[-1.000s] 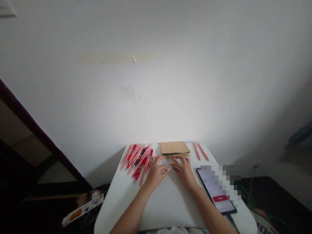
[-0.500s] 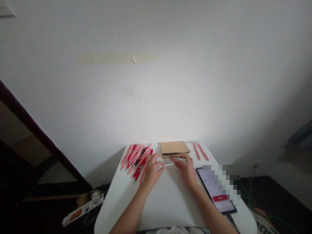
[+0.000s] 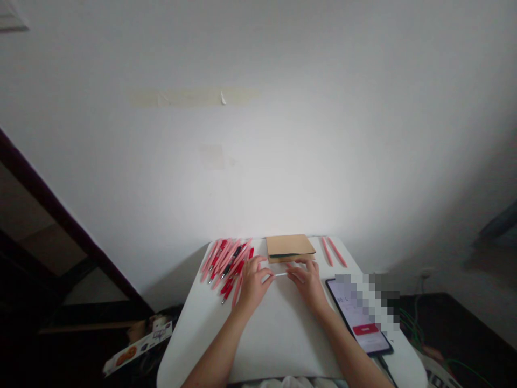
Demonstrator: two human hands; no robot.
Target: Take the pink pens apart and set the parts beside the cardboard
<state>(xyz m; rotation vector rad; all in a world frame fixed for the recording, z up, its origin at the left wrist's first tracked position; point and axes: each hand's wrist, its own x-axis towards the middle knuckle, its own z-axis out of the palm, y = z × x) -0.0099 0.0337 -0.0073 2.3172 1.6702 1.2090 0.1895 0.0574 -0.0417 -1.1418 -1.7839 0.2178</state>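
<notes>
A thin white pen refill (image 3: 280,275) spans the gap between my two hands above the white table. One end is pinched in the fingertips of my left hand (image 3: 252,285), the other in those of my right hand (image 3: 309,284). Small pink bits show by the fingers of both hands, too hidden to make out. Just left of my left hand lies a heap of pink, red and black pens (image 3: 226,261), partly covered by that hand. A folded brown cardboard piece (image 3: 290,244) rests behind my hands.
Two pink pen pieces (image 3: 335,252) lie at the table's back right. A phone (image 3: 355,318) with its screen lit and a cable at its lower end is beside my right forearm. The white table (image 3: 278,345) meets a wall (image 3: 283,134) at its far edge.
My hands have come slightly closer together, and less of the white refill shows between them. The pens, cardboard and phone stay where they were.
</notes>
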